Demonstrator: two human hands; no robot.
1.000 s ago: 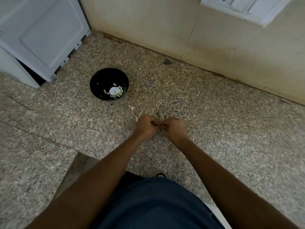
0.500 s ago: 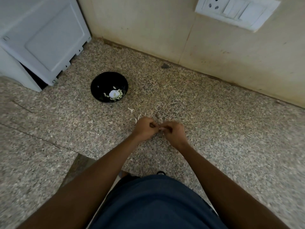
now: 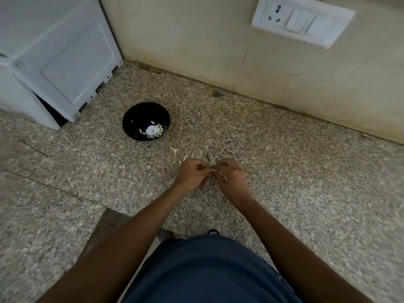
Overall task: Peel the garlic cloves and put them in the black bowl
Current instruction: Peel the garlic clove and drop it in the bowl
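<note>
Blue cloth (image 3: pixel 209 272) of the person's garment nearest, at the near edge of the speckled granite counter (image 3: pixel 306 182), both bare forearms reaching out over it. Beyond, left hand (image 3: pixel 192 173) and right hand (image 3: pixel 231 178) brought together knuckle to knuckle above the counter's middle, fingers of both curled tight. Pinched between the fingertips of both: a garlic clove (image 3: pixel 215 170), showing only as a pale sliver where the hands meet. Long axis and pointing direction too hidden by the fingers to tell. Right hand's fingers hooked in over the sliver, left hand's folded under its thumb.

Just past the hands, pale peel scraps (image 3: pixel 174 150) scattered on the granite. Farther and to the left, well apart from the hands, the black bowl (image 3: pixel 140 114) standing upright, with peeled cloves (image 3: pixel 154 130) and small white pieces heaped toward its right side. Farther left still, a white appliance (image 3: pixel 54 57) near the counter's far left corner. Last, along the far edge, the cream wall (image 3: pixel 196 40) carrying a white switch plate (image 3: pixel 303 20) with a socket.
</note>
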